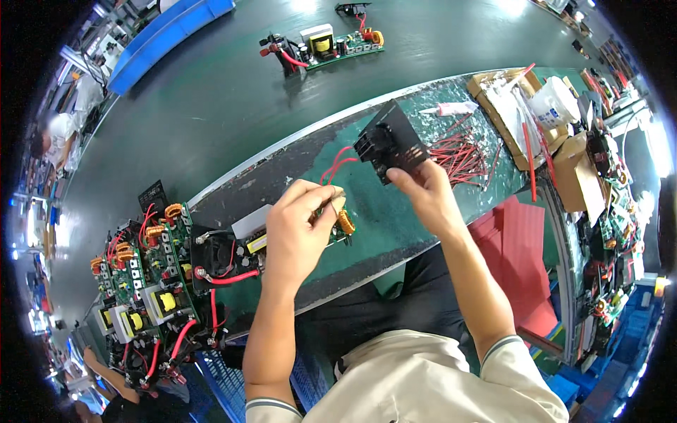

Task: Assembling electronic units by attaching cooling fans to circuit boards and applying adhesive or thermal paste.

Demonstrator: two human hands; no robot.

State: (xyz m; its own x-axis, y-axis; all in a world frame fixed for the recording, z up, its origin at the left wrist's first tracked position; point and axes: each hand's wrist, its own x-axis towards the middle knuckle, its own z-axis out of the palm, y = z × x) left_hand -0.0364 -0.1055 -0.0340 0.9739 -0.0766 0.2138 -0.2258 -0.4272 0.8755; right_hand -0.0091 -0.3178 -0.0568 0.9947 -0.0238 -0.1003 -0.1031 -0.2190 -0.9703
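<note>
My right hand point(427, 190) grips a black panel point(402, 137) by its lower corner, tilted above the bench. Black socket-like parts stick out of the panel's face. Two red wires point(337, 168) curve from it down behind the fingers of my left hand point(300, 215). That hand is closed in a pinch over the right end of a green circuit board point(350, 238); its fingers hide what they pinch. A copper-wound ring coil point(345, 221) shows beside the fingertips. At the board's other end sits a black fan point(215, 254) with a thick red cable point(236, 278).
Several similar board assemblies point(151, 282) crowd the left end. Another assembly point(324, 48) rests on the green surface beyond the bench's raised edge. Loose red wires point(462, 156), a white tube point(451, 108) and a cardboard box point(486, 88) lie right. A blue bin point(166, 42) stands far left.
</note>
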